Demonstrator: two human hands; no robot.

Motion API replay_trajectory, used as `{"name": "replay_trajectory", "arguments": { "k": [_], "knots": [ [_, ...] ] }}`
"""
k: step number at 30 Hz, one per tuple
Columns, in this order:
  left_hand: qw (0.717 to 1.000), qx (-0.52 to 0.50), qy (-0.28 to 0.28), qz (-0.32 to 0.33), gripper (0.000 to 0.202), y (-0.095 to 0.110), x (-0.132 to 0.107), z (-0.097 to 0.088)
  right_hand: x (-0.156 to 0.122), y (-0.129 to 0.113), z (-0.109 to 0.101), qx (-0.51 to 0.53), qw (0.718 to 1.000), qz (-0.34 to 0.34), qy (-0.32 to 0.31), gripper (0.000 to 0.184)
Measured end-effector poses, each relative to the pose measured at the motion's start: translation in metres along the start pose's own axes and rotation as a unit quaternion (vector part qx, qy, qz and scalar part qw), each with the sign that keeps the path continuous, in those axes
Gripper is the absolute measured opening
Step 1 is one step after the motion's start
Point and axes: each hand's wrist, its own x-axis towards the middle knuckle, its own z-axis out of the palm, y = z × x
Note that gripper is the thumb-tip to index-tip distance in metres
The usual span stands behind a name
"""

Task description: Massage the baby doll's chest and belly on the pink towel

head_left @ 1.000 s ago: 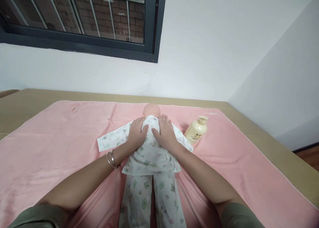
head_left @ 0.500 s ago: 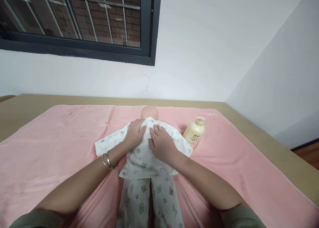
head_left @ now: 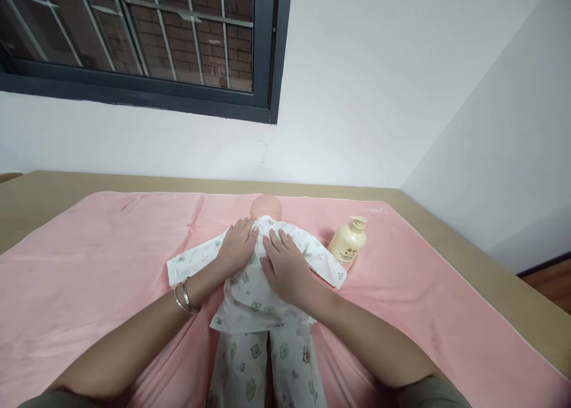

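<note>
A baby doll (head_left: 254, 289) in white pyjamas with small green animal prints lies stretched out in front of me, its bald head (head_left: 266, 207) at the far end. No face shows from here. My left hand (head_left: 238, 246) lies flat on the left side of its upper body, near the shoulder. On the right side of the upper body rests my right hand (head_left: 288, 268), fingers stretched out and a little apart. Both palms touch the shirt and hold nothing. The doll's sleeves spread out to either side, and its trousers (head_left: 254, 360) run toward me between my forearms.
A pale yellow pump bottle (head_left: 348, 242) stands by the doll's right-hand sleeve. Beneath everything is a pink blanket (head_left: 111, 265) on a wooden table (head_left: 446, 235). Behind it rises a white wall (head_left: 348, 99) with a dark-framed window (head_left: 178, 96).
My right hand has shifted slightly left and down over the doll's shirt. My left hand stays flat near the shoulder. The whole view has tilted up a little.
</note>
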Motion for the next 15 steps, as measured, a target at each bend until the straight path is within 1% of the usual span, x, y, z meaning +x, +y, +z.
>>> {"name": "replay_trajectory", "arguments": {
  "k": [1, 4, 6, 8, 10, 12, 13, 15],
  "knots": [
    [1.000, 0.008, 0.007, 0.004, 0.053, 0.000, -0.001, 0.001, 0.003, 0.003, -0.001, 0.005, 1.000, 0.004, -0.001, 0.050],
    [0.996, 0.041, 0.043, 0.061, 0.053, 0.010, -0.016, 0.004, 0.019, 0.024, -0.007, 0.002, 0.997, 0.081, -0.018, 0.054],
    [0.995, 0.051, 0.050, 0.075, 0.051, 0.018, -0.026, 0.004, 0.025, 0.031, -0.011, -0.017, 0.993, 0.109, -0.041, 0.057],
    [0.997, 0.045, 0.036, 0.057, 0.049, 0.022, -0.027, 0.000, 0.020, 0.024, -0.014, -0.038, 0.994, 0.087, -0.053, 0.057],
    [0.999, 0.024, 0.017, 0.023, 0.049, 0.020, -0.018, -0.004, 0.008, 0.009, -0.017, -0.058, 0.996, 0.042, -0.050, 0.054],
    [1.000, -0.007, 0.001, 0.002, 0.050, 0.015, -0.007, -0.008, -0.002, -0.004, -0.019, -0.067, 0.997, 0.008, -0.040, 0.051],
    [1.000, -0.020, -0.003, 0.002, 0.051, 0.014, -0.003, -0.009, -0.004, -0.007, -0.019, -0.066, 0.997, 0.001, -0.036, 0.050],
    [0.999, -0.030, 0.002, 0.018, 0.051, 0.014, -0.002, -0.008, 0.001, -0.002, -0.019, -0.053, 0.998, 0.011, -0.029, 0.050]
  ]
}}
